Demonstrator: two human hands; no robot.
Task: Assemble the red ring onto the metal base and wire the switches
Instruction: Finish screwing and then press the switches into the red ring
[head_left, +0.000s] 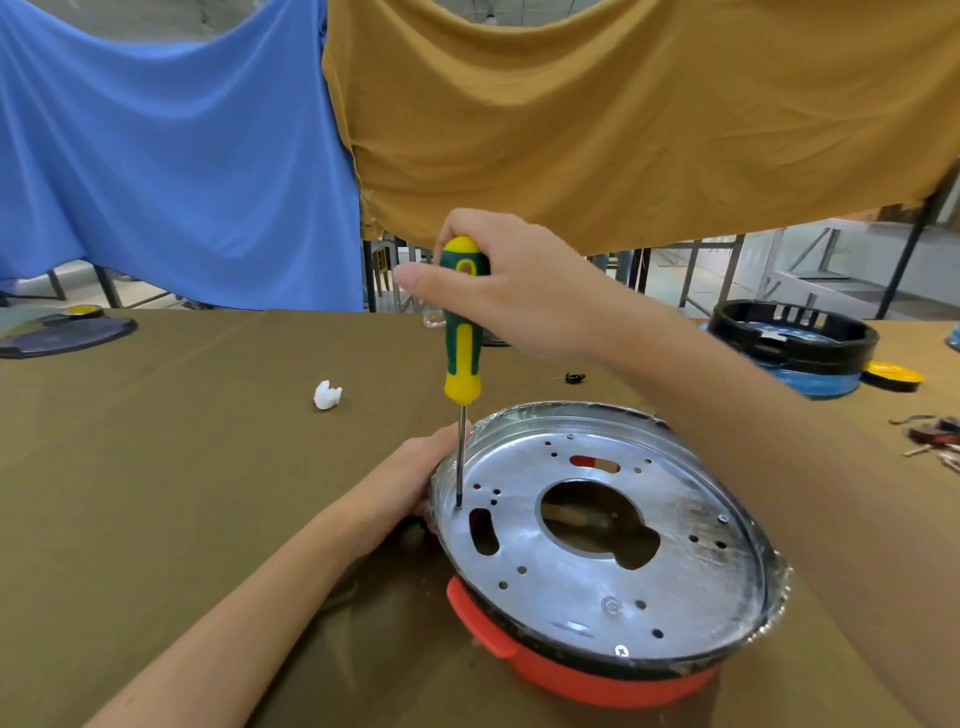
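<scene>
Screwdriver (462, 332) stood near-vertical, tip in hole at metal base (597, 545) left edge; R hand (519, 291) gripped handle top, L hand (415, 483) held rim there. Red ring (561, 675) under base, on worktop (182, 467).

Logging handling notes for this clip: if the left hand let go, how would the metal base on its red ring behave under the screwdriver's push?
The metal base sits tilted on the red ring, so it would probably rock or slide. It looks stiff, unlikely to flex. The screwdriver presses near the rim, favouring tipping.
</scene>
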